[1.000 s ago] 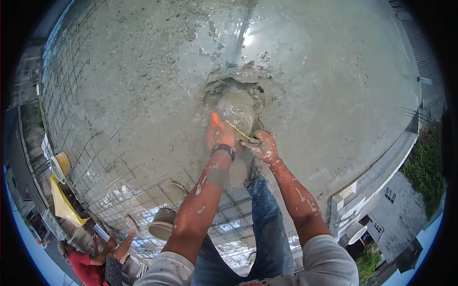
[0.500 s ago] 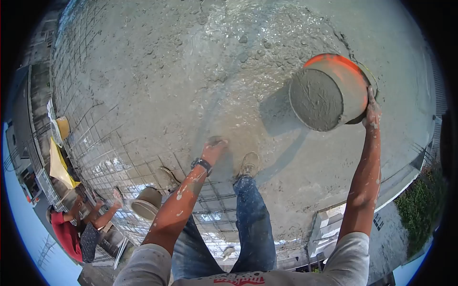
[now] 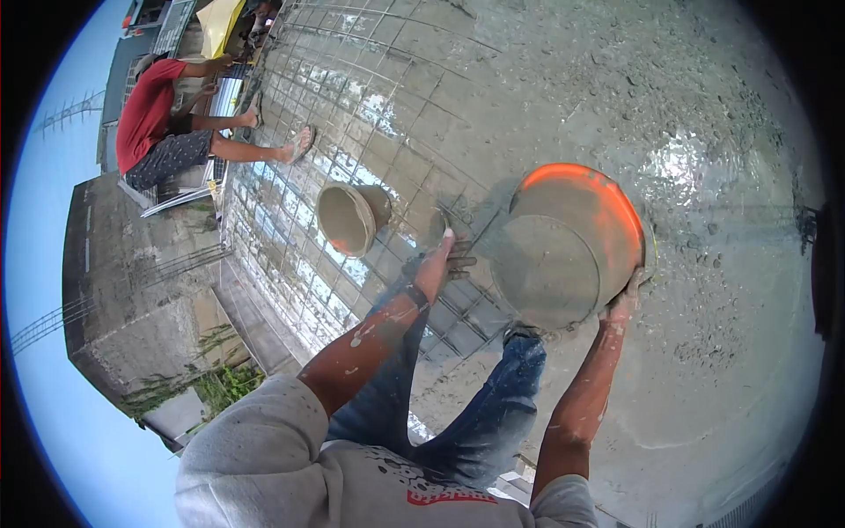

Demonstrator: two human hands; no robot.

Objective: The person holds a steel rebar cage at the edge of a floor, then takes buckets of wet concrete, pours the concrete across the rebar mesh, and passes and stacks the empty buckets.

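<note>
An orange bucket, smeared with grey cement, is tipped in front of me. Its round, cement-coated base appears to face me, with the mouth turned away and out of sight. My right hand grips it at the lower right, by the rim side; part of the fingers is behind it. To the bucket's left, my left hand has its fingers apart, holding nothing, with a small gap to the bucket. Both forearms carry cement splashes. A second cement-coated bucket lies tilted on the rebar grid, left of my left hand.
Wet concrete spreads on the right and at the top. A steel rebar grid runs along the left, near my legs. A person in a red shirt is at the left edge, one foot on the grid.
My view has swung left. The orange bucket has come nearer my left hand, still in my right hand. My left hand has lifted and its fingers have spread.
</note>
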